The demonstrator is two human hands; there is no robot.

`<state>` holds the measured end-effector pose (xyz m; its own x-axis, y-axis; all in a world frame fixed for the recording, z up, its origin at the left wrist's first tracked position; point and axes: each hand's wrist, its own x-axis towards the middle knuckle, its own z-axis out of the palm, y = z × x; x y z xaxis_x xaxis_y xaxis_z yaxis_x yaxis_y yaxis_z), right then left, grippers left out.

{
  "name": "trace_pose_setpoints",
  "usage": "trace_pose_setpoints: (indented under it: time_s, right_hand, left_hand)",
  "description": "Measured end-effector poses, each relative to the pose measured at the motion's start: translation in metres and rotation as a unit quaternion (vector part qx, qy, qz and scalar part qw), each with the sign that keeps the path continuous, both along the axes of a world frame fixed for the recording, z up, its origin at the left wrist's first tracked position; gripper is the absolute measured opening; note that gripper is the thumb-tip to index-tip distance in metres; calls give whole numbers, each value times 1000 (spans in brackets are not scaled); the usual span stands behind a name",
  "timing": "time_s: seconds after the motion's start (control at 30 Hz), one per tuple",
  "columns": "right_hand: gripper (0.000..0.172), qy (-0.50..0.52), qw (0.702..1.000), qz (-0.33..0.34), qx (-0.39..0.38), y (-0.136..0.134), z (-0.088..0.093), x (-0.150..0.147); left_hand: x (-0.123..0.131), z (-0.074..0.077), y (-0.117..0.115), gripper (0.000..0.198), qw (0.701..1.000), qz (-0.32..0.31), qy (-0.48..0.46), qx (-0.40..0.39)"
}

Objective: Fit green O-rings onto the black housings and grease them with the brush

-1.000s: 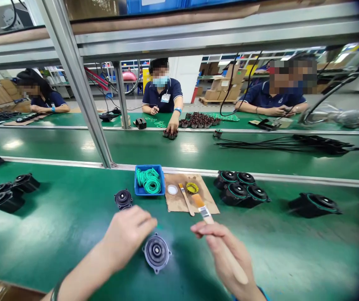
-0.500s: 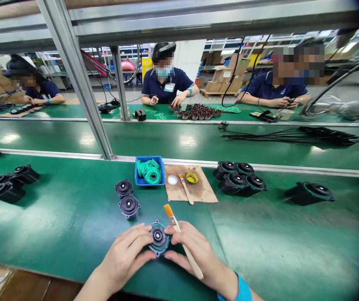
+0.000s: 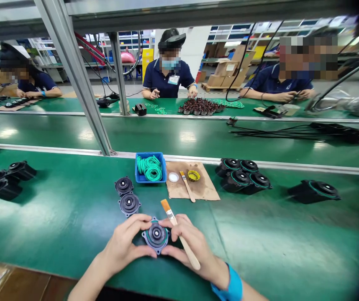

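Observation:
Between my two hands is a round black housing [image 3: 157, 235] with screw lugs and a green sealing ring around its raised centre. My left hand [image 3: 128, 239] grips its left side, thumb at the lower edge and fingers on top. My right hand [image 3: 192, 242] grips the right side the same way. Tucked across my right fingers is a paintbrush [image 3: 179, 232], orange bristles pointing up and away, wooden handle toward my wrist. Just beyond my left hand stand two housings, the nearer [image 3: 129, 203] and the farther [image 3: 124, 185], with no green ring visible.
A blue bin [image 3: 151, 168] holds green rings. Beside it, stained cardboard [image 3: 209, 190] carries a second brush [image 3: 187, 187], a yellow ring-shaped cap [image 3: 193, 175] and a white disc [image 3: 173, 177]. Ringed housings [image 3: 241, 179] stand right, others [image 3: 6, 180] left. A metal post [image 3: 75, 79] slants up; co-workers sit opposite.
The green ring, loose and offset around the housing before, now lies closer around its centre. My fingers have shifted along the rim, and the brush has moved slightly with my right hand.

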<state>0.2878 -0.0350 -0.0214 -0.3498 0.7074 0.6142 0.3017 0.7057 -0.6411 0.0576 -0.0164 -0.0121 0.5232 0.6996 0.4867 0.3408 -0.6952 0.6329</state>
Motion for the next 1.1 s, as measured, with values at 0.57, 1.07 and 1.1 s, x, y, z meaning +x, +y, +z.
trace_pose_setpoints:
  time_s: [0.57,1.07,1.1]
  right_hand:
    - [27,-119,961,-63,242,-23,4,0]
    - [32,310,934,-93,-150,-30,26,12]
    - [32,300,933,-93,-173,-31,27,12]
  left_hand:
    - [23,-27,-35,17,959,116,-15,256]
    - [30,-22,-28,82,963,162,-36,-214]
    - [31,-22,-27,74,959,163,-42,-230]
